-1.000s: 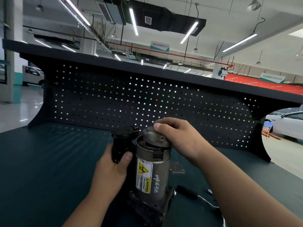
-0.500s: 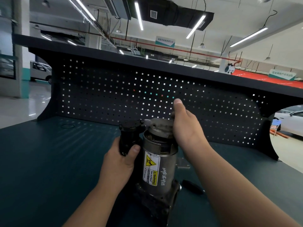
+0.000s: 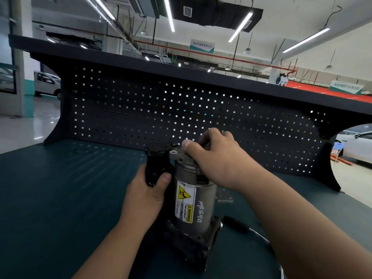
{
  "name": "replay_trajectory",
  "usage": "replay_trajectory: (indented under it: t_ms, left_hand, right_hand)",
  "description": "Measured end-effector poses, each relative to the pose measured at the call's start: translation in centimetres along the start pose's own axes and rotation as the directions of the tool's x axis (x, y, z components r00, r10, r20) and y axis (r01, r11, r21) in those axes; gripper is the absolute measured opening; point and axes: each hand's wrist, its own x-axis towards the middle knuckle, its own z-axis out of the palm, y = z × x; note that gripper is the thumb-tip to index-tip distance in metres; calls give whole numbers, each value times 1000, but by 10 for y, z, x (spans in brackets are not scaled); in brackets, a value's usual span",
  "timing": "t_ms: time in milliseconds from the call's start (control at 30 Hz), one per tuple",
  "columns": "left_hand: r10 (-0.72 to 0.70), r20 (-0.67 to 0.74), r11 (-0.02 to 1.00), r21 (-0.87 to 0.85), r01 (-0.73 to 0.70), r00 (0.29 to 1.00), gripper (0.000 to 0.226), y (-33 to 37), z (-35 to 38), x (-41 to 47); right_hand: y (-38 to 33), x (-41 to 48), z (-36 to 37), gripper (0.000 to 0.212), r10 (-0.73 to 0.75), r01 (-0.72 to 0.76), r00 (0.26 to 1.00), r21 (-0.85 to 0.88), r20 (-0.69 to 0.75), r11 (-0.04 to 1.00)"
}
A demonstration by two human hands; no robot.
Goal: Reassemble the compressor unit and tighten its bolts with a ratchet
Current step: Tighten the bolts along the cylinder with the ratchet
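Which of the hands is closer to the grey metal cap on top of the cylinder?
Right. The right hand sits on the metal cap, fingers curled over it. The left hand grips the black part beside the cylinder, just left of the cap.

Bright ceiling strip lights (image 3: pixel 169 15) glare overhead, bench dim, edges bent by wide-angle distortion.

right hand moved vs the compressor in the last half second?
Yes. The right hand rolled leftward from the right side of the compressor to over its end cap.
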Motion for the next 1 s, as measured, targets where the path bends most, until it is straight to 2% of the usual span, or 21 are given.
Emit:
replay_trajectory:
  t_ms: [167, 300, 367, 467, 567, 700, 867, 1000]
  left_hand:
    - [4, -8, 1000, 7, -3, 1000, 49, 1, 1, 0]
    - [18, -19, 1000, 4, -18, 1000, 49, 1, 2, 1]
    - [34, -19, 999, 11, -34, 999, 48, 1, 2, 0]
    - [52, -9, 999, 14, -52, 999, 45, 1, 1, 0]
    - [47, -9, 999, 11, -47, 999, 46, 0, 2, 1]
    - [42, -1, 999, 7, -42, 999, 46, 2, 1, 0]
    - [50, 16, 996, -69, -48, 999, 46, 1, 0, 0]
    - [35, 38, 995, -96, -32, 999, 68, 4, -1, 1]
  right_hand:
    - [-1, 0, -16, 36, -10, 20, 997, -125, 77, 992]
    - [-26, 21, -23, 33, -162, 156, 986, -118, -48, 981]
    - [-39, 34, -14, 41, -170, 174, 985, -130, 34, 976]
    - [-45, 42, 2, 67, -46, 90, 968, -168, 248, 982]
    - [-44, 41, 6, 70, -12, 68, 953, -175, 303, 982]
    - [-46, 38, 6, 65, 1, 82, 944, -236, 329, 968]
    - [-47, 37, 13, 49, -91, 186, 965, -396, 246, 899]
    - [-43, 33, 7, 41, -102, 200, 957, -368, 270, 908]
